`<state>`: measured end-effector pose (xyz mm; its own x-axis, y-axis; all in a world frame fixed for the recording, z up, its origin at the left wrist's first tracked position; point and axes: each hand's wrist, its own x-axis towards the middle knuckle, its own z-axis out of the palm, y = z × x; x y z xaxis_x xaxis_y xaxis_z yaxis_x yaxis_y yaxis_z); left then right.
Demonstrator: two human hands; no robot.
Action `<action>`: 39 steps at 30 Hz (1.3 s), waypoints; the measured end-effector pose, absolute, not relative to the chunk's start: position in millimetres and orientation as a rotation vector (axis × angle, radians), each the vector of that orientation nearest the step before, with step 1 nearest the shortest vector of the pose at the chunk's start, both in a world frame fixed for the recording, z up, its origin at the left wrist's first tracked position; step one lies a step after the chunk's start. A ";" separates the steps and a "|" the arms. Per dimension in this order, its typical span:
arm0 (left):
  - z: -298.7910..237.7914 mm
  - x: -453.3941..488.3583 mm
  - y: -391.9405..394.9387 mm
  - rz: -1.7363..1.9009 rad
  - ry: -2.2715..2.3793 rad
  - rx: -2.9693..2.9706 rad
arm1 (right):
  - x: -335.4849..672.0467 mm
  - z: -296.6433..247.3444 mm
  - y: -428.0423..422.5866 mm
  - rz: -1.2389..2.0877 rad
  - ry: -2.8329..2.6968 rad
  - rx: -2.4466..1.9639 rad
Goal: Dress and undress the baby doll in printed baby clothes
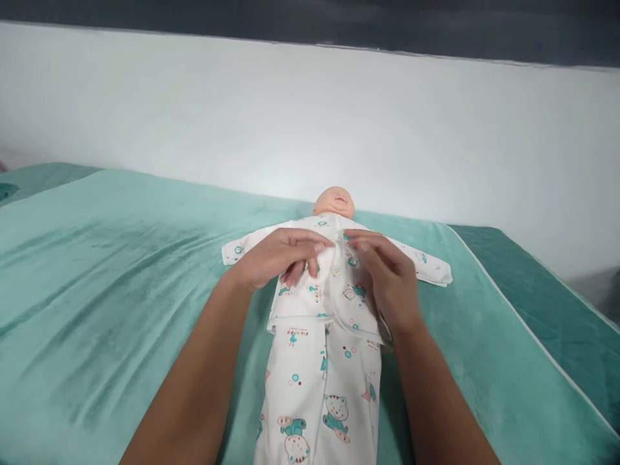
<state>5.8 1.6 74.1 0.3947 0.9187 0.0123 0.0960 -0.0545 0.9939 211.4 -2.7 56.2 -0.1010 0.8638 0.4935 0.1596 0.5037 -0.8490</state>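
Observation:
A baby doll lies on its back with its head at the far end. It wears a white long-sleeved baby shirt and white trousers, both printed with cartoon animals. The shirt's front edges meet down the middle of the chest, where a small yellowish fastener shows. Over the chest, my left hand has its index finger stretched toward the front seam, its other fingers loosely bent and nothing visible in them. My right hand hovers at the seam's other side, fingers slightly bent and apart, with no cloth visibly gripped.
A light green plush sheet with soft creases covers the surface beneath the doll. Darker green cloth shows beyond its right edge. Behind the doll's head rises a white wall with a dark band along its top.

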 end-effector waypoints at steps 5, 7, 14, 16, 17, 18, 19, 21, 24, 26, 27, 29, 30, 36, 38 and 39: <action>32.0 7.2 -3.0 1.584 1.318 1.243 | 206.3 47.5 -2.9 0.589 -1.979 -0.909; 13.7 -0.1 -9.6 1.638 1.592 1.262 | 207.3 45.6 -8.1 0.575 -2.042 -0.903; -19.2 -43.1 -28.7 1.213 2.320 1.818 | 226.1 32.6 -53.1 0.817 -1.860 -0.882; -20.6 -54.7 -26.9 1.019 2.446 1.766 | 238.0 27.2 -66.2 1.003 -1.681 -0.902; -20.7 -60.1 -24.9 0.932 2.483 1.738 | 245.0 24.9 -71.0 1.115 -1.572 -0.916; -20.5 -65.2 -22.6 0.856 2.504 1.720 | 252.5 23.1 -74.2 1.227 -1.460 -0.928; -20.3 -69.9 -20.1 0.791 2.511 1.717 | 260.4 21.8 -75.2 1.323 -1.357 -0.935; -19.8 -78.0 -14.8 0.689 2.505 1.744 | 277.1 20.2 -69.4 1.430 -1.242 -0.961; -19.7 -87.0 -7.9 0.611 2.459 1.817 | 305.8 17.6 -42.0 1.160 -1.359 -1.157; -20.1 -91.8 -4.0 0.595 2.431 1.831 | 327.4 13.7 -16.6 0.648 -1.457 -1.426; -20.3 -94.1 -2.1 0.592 2.425 1.827 | 338.1 11.0 -4.2 0.391 -1.438 -1.561; -20.9 -99.0 1.9 0.591 2.430 1.807 | 356.8 5.1 17.1 0.140 -1.385 -1.793; -21.3 -101.4 3.9 0.599 2.438 1.799 | 363.9 2.2 25.2 0.107 -1.394 -1.877; -24.8 -112.6 14.1 0.747 2.502 1.752 | 380.3 -5.6 51.0 0.171 -1.529 -2.008; -26.1 -114.6 15.7 0.812 2.500 1.724 | 383.5 -5.8 57.6 0.157 -1.471 -1.980; -26.7 -115.5 16.3 0.839 2.496 1.711 | 385.3 -5.8 60.7 0.149 -1.425 -1.959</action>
